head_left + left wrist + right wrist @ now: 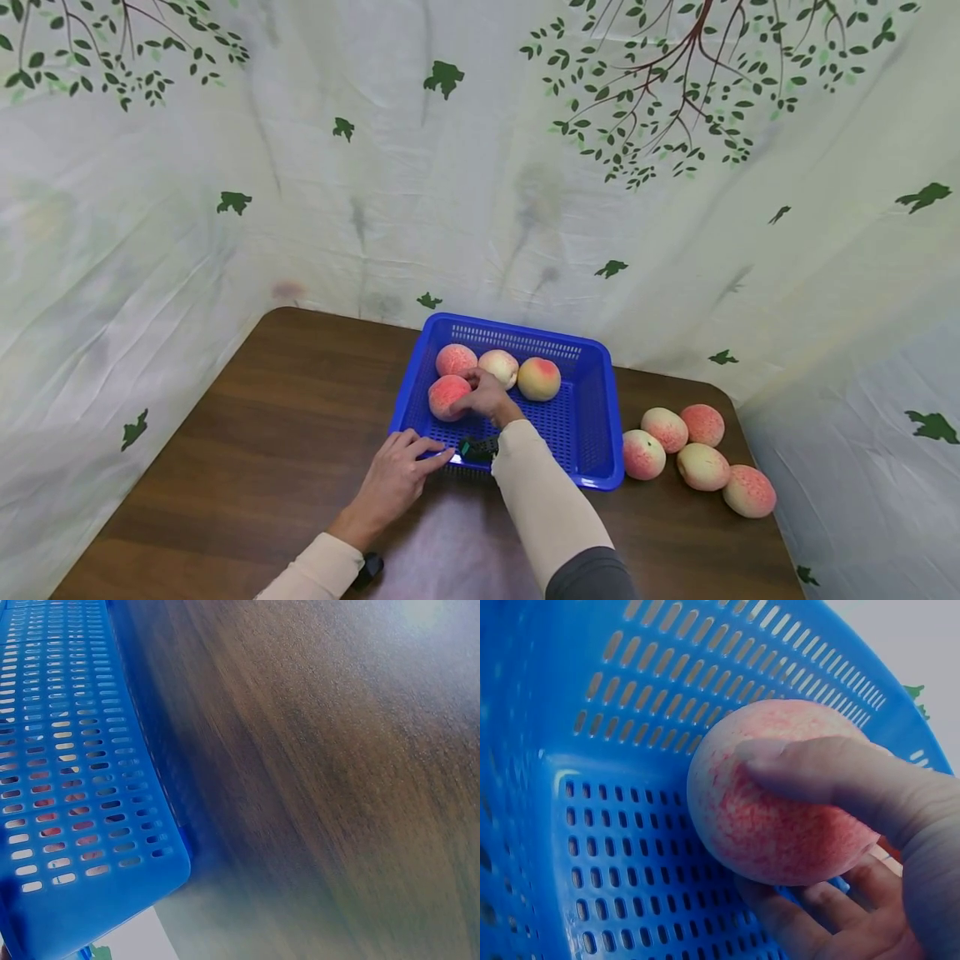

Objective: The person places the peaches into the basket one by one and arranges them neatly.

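In the head view a blue plastic basket [592, 417] stands on the table with several peaches inside. My right hand [483, 396] reaches into its left part and grips a pink peach [446, 398]. The right wrist view shows the thumb across the top of that peach [772, 832] and the fingers beneath it, inside the basket [615, 772]. A red peach [456, 360], a pale peach [498, 367] and a yellowish peach [539, 380] lie just beyond. My left hand [397, 475] rests its fingers on the basket's near left rim. The left wrist view shows the slotted basket wall [82, 772].
To the right of the basket, several loose peaches [702, 467] lie grouped on the brown wooden table [247, 450]. A whitish cloth with printed leaves and branches [480, 208] hangs behind and at both sides of the table.
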